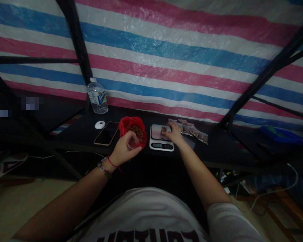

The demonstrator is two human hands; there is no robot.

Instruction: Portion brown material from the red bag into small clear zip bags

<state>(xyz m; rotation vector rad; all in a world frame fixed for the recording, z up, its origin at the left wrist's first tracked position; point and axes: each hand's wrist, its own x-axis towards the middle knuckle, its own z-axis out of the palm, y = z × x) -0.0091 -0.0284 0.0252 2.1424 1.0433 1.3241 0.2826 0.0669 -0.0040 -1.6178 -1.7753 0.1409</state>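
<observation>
White scale (159, 138) end-on, left hand (124, 148) curled round cup (133, 143), right hand (176, 133) hold unclear

A small clear plastic cup (133, 143) is at the near side of an open red plastic bag (126, 121) holding brown bits (137, 131); rightward, a small clear packet (164, 129) lies on a white digital scale (156, 134).

Left fingers (136, 152) hold a clear cup (133, 143); right fingers (175, 128) are at the scale (156, 135).

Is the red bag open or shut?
Open: the red bag's mouth is spread wide, and brown bits show inside.
</observation>
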